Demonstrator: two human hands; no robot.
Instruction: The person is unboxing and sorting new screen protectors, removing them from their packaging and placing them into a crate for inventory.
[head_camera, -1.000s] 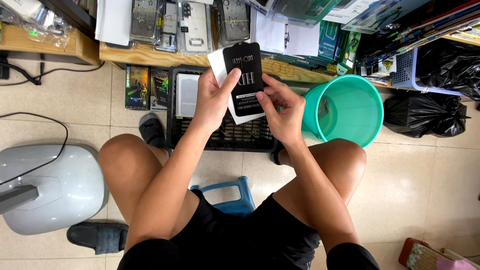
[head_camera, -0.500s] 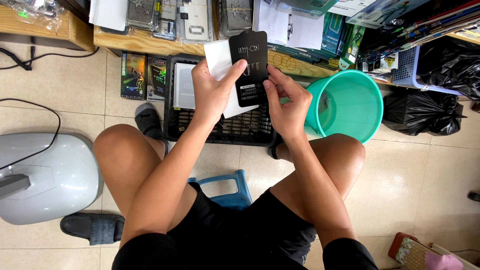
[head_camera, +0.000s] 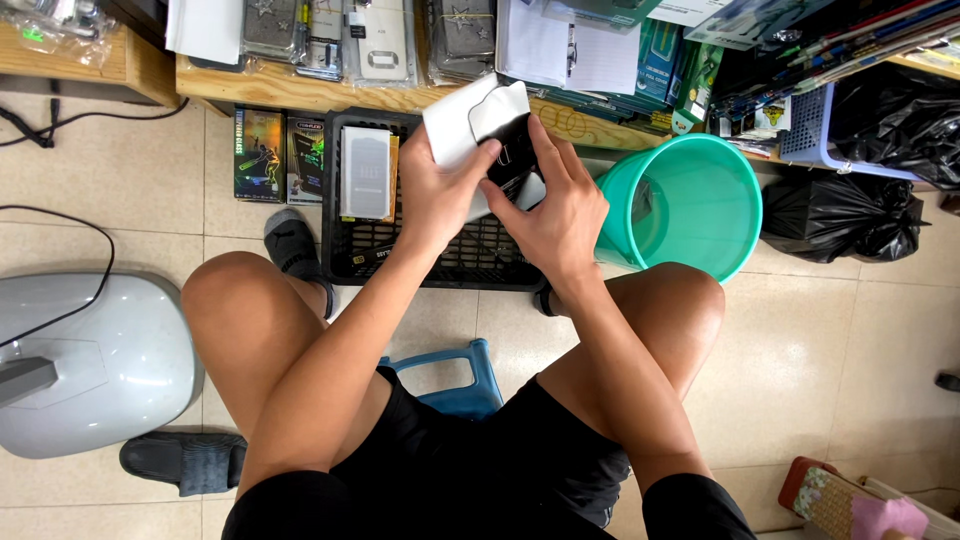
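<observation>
1. I see both hands meet above the black crate (head_camera: 440, 262): the left hand (head_camera: 440, 195) grips the white sleeve (head_camera: 455, 125) from behind.
2. The right hand (head_camera: 555, 215) pinches the black card pack (head_camera: 510, 150) against it.
3. Left of the green bucket (head_camera: 680, 205), the pack looks light, thin and bendable; its edges seem the best hold.
</observation>
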